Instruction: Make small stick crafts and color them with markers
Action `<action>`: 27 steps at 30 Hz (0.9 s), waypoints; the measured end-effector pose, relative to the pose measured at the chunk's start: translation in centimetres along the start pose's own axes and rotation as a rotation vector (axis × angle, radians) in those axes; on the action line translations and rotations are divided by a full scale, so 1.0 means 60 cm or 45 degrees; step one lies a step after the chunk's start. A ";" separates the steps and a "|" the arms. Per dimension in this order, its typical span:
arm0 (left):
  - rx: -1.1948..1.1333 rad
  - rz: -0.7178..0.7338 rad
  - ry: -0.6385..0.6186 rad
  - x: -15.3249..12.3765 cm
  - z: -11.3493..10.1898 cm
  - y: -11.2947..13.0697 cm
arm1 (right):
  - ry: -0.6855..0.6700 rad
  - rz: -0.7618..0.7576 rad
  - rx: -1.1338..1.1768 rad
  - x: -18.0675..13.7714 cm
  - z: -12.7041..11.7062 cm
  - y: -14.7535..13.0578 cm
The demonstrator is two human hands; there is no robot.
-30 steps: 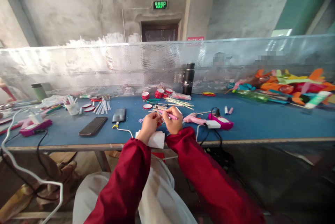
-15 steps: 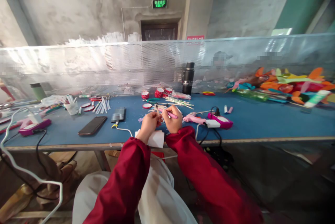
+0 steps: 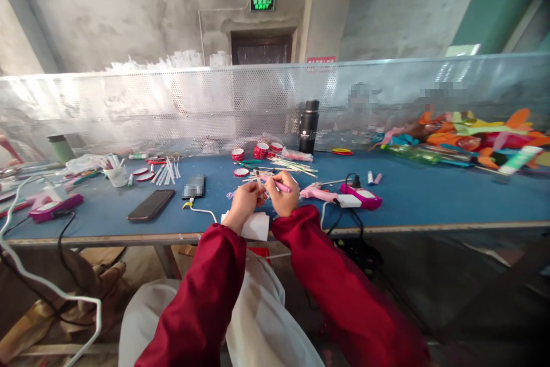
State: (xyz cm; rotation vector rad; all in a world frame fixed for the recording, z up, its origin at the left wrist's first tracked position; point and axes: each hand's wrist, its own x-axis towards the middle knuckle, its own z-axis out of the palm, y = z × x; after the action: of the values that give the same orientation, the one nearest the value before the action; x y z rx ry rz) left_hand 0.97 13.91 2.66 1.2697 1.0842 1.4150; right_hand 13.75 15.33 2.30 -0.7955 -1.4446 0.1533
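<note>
My left hand [image 3: 244, 202] is closed, pinching a small flat wooden stick [image 3: 258, 180] upright between its fingertips. In my right hand [image 3: 286, 198] is a pink marker pen [image 3: 282, 186], gripped like a pencil, its front end pointing left toward the stick. The two hands are close together over the blue tabletop; whether the pen's tip touches the stick I cannot tell. Under my left wrist lies a white folded paper or box [image 3: 256, 226]. Loose thin sticks [image 3: 297, 165] are scattered just beyond my hands, beside a red-rimmed white disc [image 3: 241, 173].
Right of my hands lie a pink glue gun [image 3: 318, 193] and a purple device [image 3: 365, 198] with cables. A phone [image 3: 152, 205] and a cup of white sticks [image 3: 117, 176] are leftward. A black flask [image 3: 309, 129] stands behind; colourful shapes [image 3: 485, 141] pile up far right.
The view has shifted very slightly. Both hands keep nearly the same pose, with the stick and the marker pen still held.
</note>
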 end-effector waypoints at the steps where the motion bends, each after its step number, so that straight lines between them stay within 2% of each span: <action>1: -0.003 -0.008 0.004 0.000 0.000 0.001 | 0.009 0.011 -0.003 0.000 0.000 0.001; 9: -0.010 0.035 -0.025 0.002 -0.002 -0.006 | -0.009 -0.012 0.012 -0.001 0.000 0.001; 27: -0.017 0.004 -0.029 0.000 -0.002 -0.001 | 0.017 -0.041 0.021 0.001 0.001 0.005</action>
State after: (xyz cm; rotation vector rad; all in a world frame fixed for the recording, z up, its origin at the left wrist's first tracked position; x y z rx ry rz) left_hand 0.85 13.94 2.60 1.2761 1.0561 1.4047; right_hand 13.82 15.59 2.17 -0.7582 -1.4411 0.1351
